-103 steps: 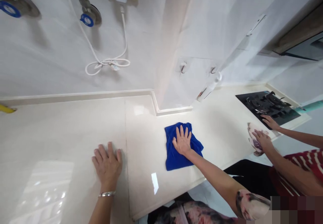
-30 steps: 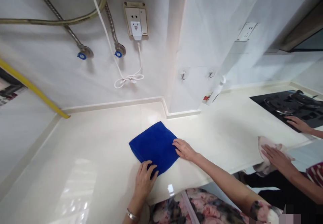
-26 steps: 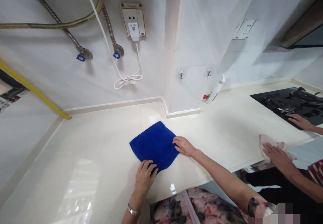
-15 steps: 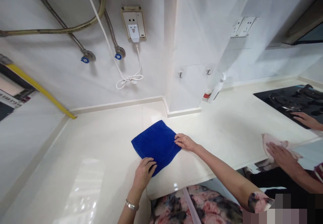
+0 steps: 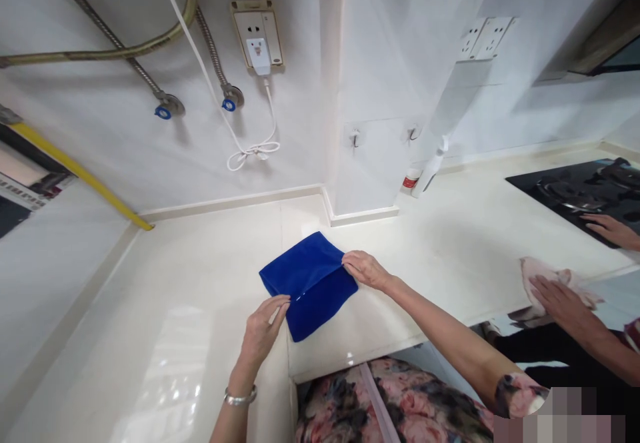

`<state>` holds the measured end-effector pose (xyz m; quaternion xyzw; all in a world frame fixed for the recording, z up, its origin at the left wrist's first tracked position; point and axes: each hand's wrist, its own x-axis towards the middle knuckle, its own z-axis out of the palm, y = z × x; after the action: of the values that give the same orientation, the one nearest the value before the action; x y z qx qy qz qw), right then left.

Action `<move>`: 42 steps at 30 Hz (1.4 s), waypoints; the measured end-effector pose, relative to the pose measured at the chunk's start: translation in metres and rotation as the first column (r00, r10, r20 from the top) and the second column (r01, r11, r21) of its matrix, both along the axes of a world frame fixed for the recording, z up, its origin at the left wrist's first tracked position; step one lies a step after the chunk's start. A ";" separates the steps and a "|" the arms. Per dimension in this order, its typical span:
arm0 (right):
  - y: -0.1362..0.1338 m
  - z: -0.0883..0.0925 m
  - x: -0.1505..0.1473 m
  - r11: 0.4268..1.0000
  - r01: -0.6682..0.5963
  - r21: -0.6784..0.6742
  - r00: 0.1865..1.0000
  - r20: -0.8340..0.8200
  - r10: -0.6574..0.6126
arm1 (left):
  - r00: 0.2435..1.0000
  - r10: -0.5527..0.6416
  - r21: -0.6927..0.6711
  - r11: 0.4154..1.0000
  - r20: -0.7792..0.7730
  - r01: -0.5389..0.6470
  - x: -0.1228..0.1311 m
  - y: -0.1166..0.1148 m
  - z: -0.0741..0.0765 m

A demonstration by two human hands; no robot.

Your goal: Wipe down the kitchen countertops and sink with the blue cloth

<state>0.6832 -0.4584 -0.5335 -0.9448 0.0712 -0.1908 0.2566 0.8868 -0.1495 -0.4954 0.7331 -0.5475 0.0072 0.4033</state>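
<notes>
A blue cloth (image 5: pixel 310 283) lies on the cream countertop (image 5: pixel 190 283), creased across its middle with its left edge raised. My left hand (image 5: pixel 263 330), a silver bracelet on its wrist, pinches the cloth's near left edge. My right hand (image 5: pixel 364 270) pinches the cloth's right corner. Both hands have their fingers closed on the fabric.
Another person's hands are at the right: one (image 5: pixel 557 296) presses a pink cloth (image 5: pixel 540 273) at the counter edge, the other (image 5: pixel 613 230) rests on the black gas hob (image 5: pixel 575 190). A spray bottle (image 5: pixel 429 170) leans on the wall. Hoses, a socket and a white cable (image 5: pixel 250 153) hang behind.
The cloth, flat a moment ago, is now creased with its left edge lifted. My left hand has moved left along the near edge and pinched it. My right hand has closed on the right corner.
</notes>
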 end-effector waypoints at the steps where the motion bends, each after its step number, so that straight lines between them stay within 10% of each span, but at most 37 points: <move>1: 0.005 0.000 -0.006 1.000 -0.015 -0.010 1.000 -0.001 0.015 | 0.999 -0.020 0.011 1.000 0.025 0.020 -0.005 0.007 -0.002; 11: 0.027 -0.027 -0.046 0.985 -0.130 -0.114 0.990 -0.070 0.123 | 0.937 -0.092 0.107 0.993 0.336 0.059 -0.043 0.034 -0.055; 17: 0.051 -0.022 -0.033 0.987 -0.072 -0.144 0.997 -0.041 0.066 | 0.907 -0.113 0.086 0.993 0.405 0.086 -0.018 0.023 -0.029; 22: 0.081 -0.012 -0.055 0.980 -0.192 -0.044 0.981 -0.017 0.191 | 0.931 -0.095 0.164 0.986 0.353 0.038 0.023 0.081 -0.003; 26: 0.072 -0.027 -0.111 0.978 0.191 -0.081 0.980 0.076 -0.185 | 0.985 0.023 0.325 0.943 0.171 -0.078 0.053 0.122 0.007; 30: 0.052 -0.057 -0.177 0.787 0.598 -0.153 0.801 0.109 -0.588 | 0.941 0.337 0.402 0.857 0.033 -0.321 0.038 0.072 -0.008; 36: 0.053 -0.074 -0.201 0.723 0.628 -0.287 0.770 0.098 -0.630 | 0.876 0.412 0.166 0.873 0.249 -0.458 -0.048 -0.063 -0.069; 42: 0.057 -0.066 -0.191 0.681 0.679 -0.274 0.724 0.099 -0.682 | 0.858 0.361 0.130 0.893 0.366 -0.432 -0.045 -0.084 -0.075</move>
<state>0.4920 -0.4015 -0.5994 -0.8786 0.3894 -0.2753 0.0251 0.8420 -0.2330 -0.5704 0.8565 -0.4416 0.1568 0.2163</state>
